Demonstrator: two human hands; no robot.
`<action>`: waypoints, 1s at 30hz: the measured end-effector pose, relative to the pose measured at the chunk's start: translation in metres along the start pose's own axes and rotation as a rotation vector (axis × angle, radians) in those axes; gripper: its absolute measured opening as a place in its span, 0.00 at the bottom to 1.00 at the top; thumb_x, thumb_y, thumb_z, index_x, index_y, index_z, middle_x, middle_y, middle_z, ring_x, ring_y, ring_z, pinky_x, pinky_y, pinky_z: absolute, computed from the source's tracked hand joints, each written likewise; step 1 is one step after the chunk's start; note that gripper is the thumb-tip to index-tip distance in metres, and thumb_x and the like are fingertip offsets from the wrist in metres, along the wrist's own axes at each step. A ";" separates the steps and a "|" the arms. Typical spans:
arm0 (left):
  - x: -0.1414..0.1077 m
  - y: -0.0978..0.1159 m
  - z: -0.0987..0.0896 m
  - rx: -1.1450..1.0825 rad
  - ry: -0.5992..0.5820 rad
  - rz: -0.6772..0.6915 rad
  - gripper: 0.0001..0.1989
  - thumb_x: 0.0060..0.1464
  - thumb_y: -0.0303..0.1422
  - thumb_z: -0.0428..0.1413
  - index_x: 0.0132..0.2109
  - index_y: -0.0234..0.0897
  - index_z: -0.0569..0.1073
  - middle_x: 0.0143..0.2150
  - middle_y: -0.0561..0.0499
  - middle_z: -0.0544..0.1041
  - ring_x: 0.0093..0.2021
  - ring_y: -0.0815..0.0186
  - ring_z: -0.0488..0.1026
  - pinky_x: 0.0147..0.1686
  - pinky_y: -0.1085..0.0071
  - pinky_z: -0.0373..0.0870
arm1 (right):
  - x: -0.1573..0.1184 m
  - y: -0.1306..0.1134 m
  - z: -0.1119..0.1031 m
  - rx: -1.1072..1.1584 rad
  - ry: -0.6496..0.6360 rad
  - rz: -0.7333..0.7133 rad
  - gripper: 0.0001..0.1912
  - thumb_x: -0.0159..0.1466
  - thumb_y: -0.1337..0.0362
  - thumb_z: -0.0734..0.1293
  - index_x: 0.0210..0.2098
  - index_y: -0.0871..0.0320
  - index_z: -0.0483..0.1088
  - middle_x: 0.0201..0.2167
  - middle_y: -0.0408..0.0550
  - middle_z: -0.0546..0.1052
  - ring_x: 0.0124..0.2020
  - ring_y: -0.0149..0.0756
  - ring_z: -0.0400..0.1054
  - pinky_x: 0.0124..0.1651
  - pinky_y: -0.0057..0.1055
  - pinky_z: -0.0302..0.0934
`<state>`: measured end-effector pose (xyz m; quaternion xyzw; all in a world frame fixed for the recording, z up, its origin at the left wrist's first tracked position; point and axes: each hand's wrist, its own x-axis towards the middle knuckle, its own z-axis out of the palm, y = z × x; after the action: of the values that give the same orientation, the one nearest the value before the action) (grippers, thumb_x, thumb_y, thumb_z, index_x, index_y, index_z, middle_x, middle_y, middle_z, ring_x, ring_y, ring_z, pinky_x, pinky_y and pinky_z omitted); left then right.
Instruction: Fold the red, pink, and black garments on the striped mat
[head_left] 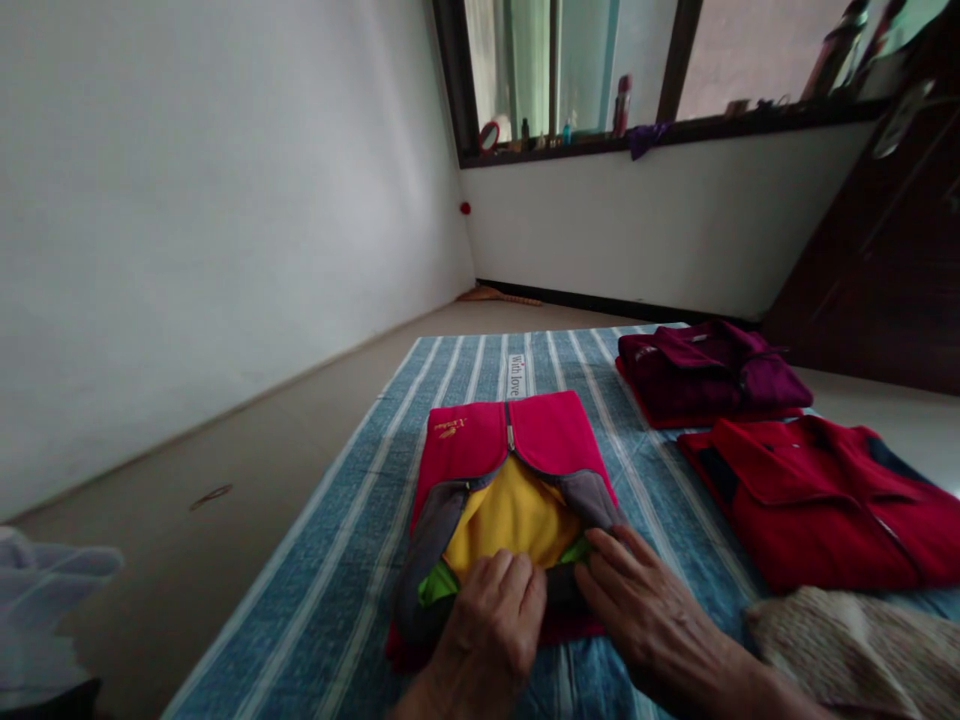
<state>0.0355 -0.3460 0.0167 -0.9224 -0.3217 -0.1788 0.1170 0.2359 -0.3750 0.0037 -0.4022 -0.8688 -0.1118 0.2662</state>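
A folded pink jacket (551,435) lies in front of me on the bed cover, its zip running down the middle and a small gold emblem on one side. Its grey collar is spread, showing yellow lining (510,510) and bits of green. At the collar's near edge, my left hand (491,620) has its fingers curled over the dark fabric. My right hand (637,595) grips the collar's right side, thumb and fingers drawn together. The fingertips of both hands are partly hidden by cloth and knuckles.
To the right lie a folded red jacket (810,500) and, farther back, a folded purple jacket (712,365) on red cloth. Beige knitted fabric (855,640) is at the lower right. The blue striped bed cover (337,530) ends at the left above the floor.
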 end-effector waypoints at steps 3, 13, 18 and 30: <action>0.001 -0.001 -0.005 0.048 0.006 0.063 0.18 0.60 0.22 0.36 0.41 0.30 0.71 0.33 0.46 0.70 0.32 0.61 0.68 0.32 0.64 0.69 | 0.006 -0.001 -0.006 -0.042 -0.045 -0.011 0.14 0.62 0.78 0.55 0.39 0.62 0.69 0.33 0.49 0.73 0.44 0.44 0.65 0.60 0.48 0.52; 0.002 -0.002 -0.002 0.006 -0.240 0.117 0.06 0.54 0.23 0.49 0.36 0.36 0.69 0.33 0.49 0.70 0.33 0.60 0.67 0.32 0.64 0.69 | -0.010 0.012 0.011 -0.020 0.040 -0.218 0.13 0.64 0.76 0.53 0.34 0.61 0.68 0.30 0.48 0.71 0.46 0.43 0.64 0.63 0.53 0.47; 0.033 -0.008 -0.016 -0.253 -0.314 -0.009 0.02 0.52 0.27 0.53 0.32 0.37 0.67 0.35 0.51 0.70 0.37 0.63 0.67 0.38 0.66 0.69 | -0.014 0.011 0.016 -0.011 0.043 -0.210 0.14 0.65 0.75 0.54 0.34 0.61 0.69 0.30 0.48 0.71 0.47 0.43 0.64 0.64 0.56 0.45; 0.025 0.013 0.046 -0.171 -0.076 0.013 0.21 0.63 0.30 0.44 0.62 0.40 0.60 0.61 0.49 0.67 0.64 0.64 0.59 0.64 0.61 0.53 | -0.019 0.026 -0.017 -0.041 0.140 -0.060 0.14 0.66 0.72 0.55 0.48 0.61 0.67 0.43 0.52 0.76 0.52 0.42 0.65 0.57 0.42 0.59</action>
<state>0.0733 -0.3267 -0.0160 -0.9372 -0.3034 -0.1697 0.0267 0.2722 -0.3765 0.0066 -0.3727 -0.8572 -0.1653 0.3146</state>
